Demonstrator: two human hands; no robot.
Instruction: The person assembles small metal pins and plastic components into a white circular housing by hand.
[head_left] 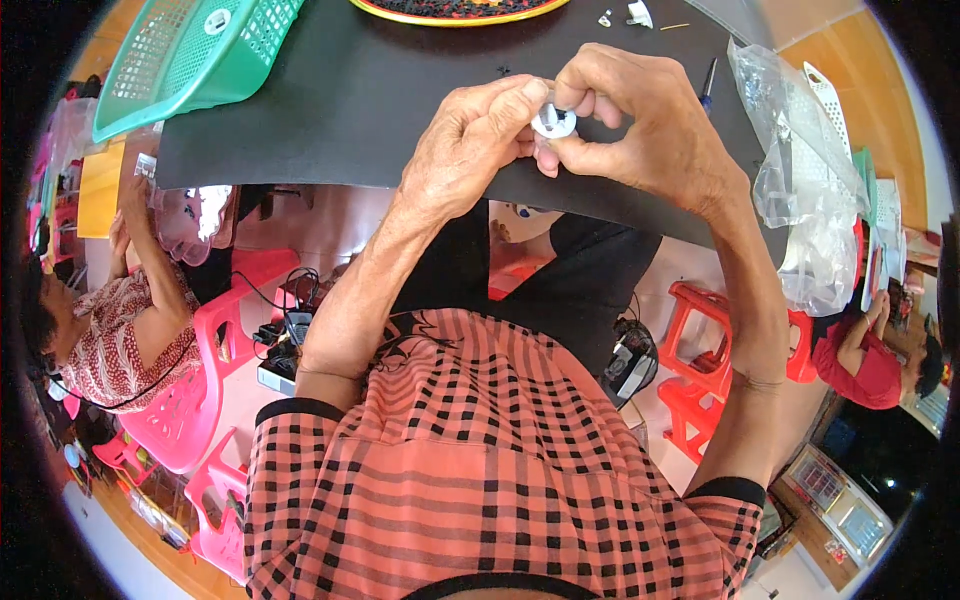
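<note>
Both my hands meet above the near edge of the dark table (330, 110). Between them is a small round white plastic piece (552, 130) with a hollow, partly dark inside. My left hand (478, 135) pinches it from the left, thumb on top. From the right, my right hand (650, 125) curls round, thumb under its lower rim and index finger at the upper side. Fingers hide part of the piece, and whether the right fingertips also hold something tiny cannot be made out.
A green plastic basket (190, 70) stands at the table's left, beyond it a tray of small dark and red bits (460, 8). White plastic parts (638, 14), a screwdriver (709, 85) and clear plastic bags (800, 160) lie right. Two people sit at either side, near pink (180, 420) and red stools (700, 330).
</note>
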